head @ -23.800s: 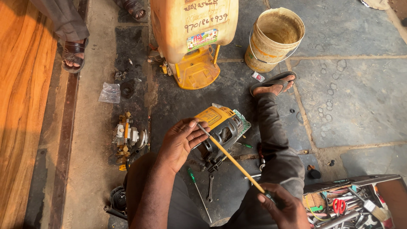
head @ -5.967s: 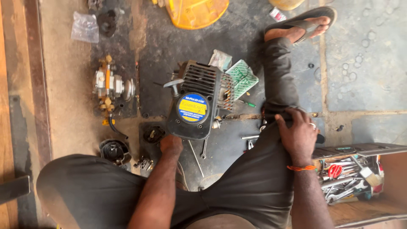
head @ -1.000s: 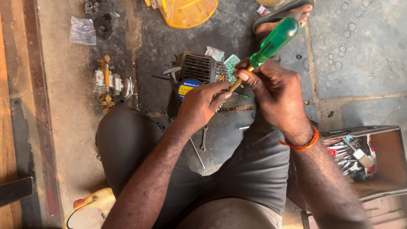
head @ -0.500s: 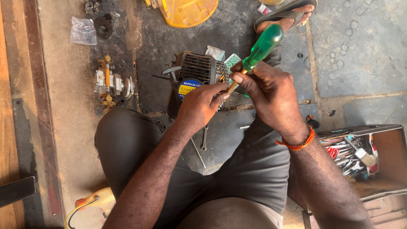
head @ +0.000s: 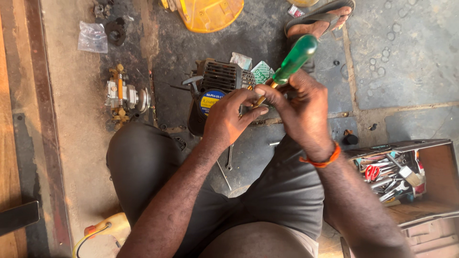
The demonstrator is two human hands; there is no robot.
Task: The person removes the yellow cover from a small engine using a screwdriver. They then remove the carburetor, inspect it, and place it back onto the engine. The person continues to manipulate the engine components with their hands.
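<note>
engine (head: 215,93) on the dark floor first, a small black motor with a finned top and a round blue-and-yellow label, sitting just beyond the knees and right under both hands. over it, the right hand (head: 301,112) is wrapped shut around the shaft end of a green-handled screwdriver (head: 292,59), orange band on that wrist. the tool's long axis slants from upper right, handle high near the sandalled foot (head: 318,21), down to lower left, where the tip runs in among the left hand (head: 229,119). that left hand is pinched closed at the tip, fingers (head: 248,98) curled about it; what they grip there is too small to tell. so the left hand is the nearer one to the engine, touching or just above its casing. a spanner (head: 230,157) lies on the floor below, and an open toolbox (head: 430,157) sits well off to the right.
</note>
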